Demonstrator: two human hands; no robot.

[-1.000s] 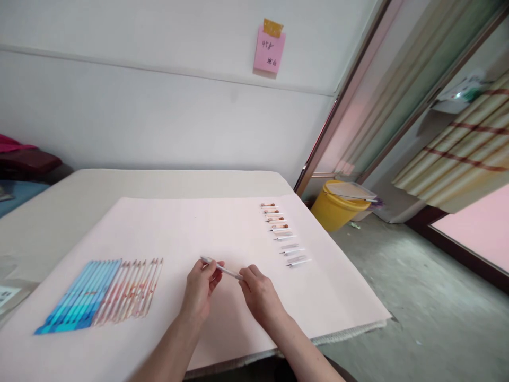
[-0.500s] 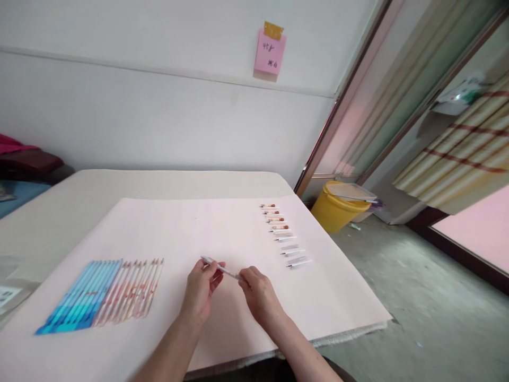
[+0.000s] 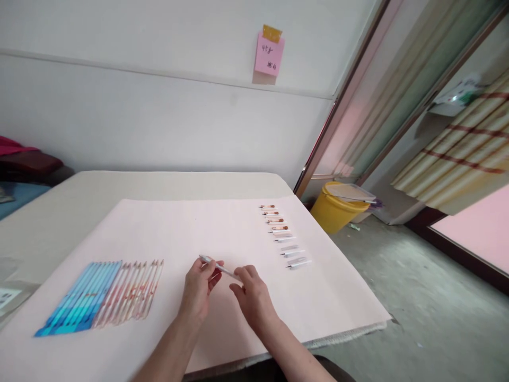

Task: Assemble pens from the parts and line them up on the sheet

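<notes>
Pen [image 3: 227, 271] — long axis slanting far-left to near-right.

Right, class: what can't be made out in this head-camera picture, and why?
All in the head view:
Held pen: right end hidden by the right hand.
Patterned pens: design details blurred, too small.
White label: cut off by the left edge; its marks blurred.

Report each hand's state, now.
Left hand: closed, holding a pen.
Right hand: partly open, at the pen's right end; whether it touches the pen cannot be told.
</notes>
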